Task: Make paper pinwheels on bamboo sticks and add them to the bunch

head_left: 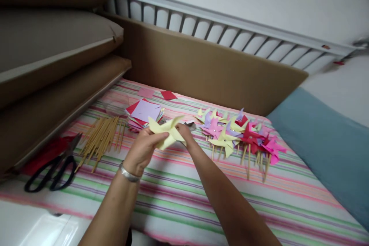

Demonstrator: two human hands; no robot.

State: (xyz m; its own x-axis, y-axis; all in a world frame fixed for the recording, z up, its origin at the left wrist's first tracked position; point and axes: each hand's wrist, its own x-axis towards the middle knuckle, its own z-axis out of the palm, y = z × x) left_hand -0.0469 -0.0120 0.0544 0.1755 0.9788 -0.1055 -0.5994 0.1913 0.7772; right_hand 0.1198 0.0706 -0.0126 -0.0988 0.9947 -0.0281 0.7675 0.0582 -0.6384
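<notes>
Both of my hands hold a pale yellow paper pinwheel point(167, 132) above the striped cloth. My left hand point(142, 150), with a silver bracelet at the wrist, pinches its left side with closed fingers. My right hand point(183, 130) grips the right side, its fingers partly hidden behind the paper. A stack of coloured paper squares point(144, 112) lies just beyond the pinwheel. A bundle of wooden sticks point(100, 140) lies to the left of my hands.
A heap of finished pinwheels on sticks point(239, 136) lies to the right. Black scissors point(53, 169) rest at the left edge by red paper point(46, 153). Brown cushions point(52, 54) stack at left, a brown board point(207, 65) stands behind, a blue cushion point(325, 146) at right.
</notes>
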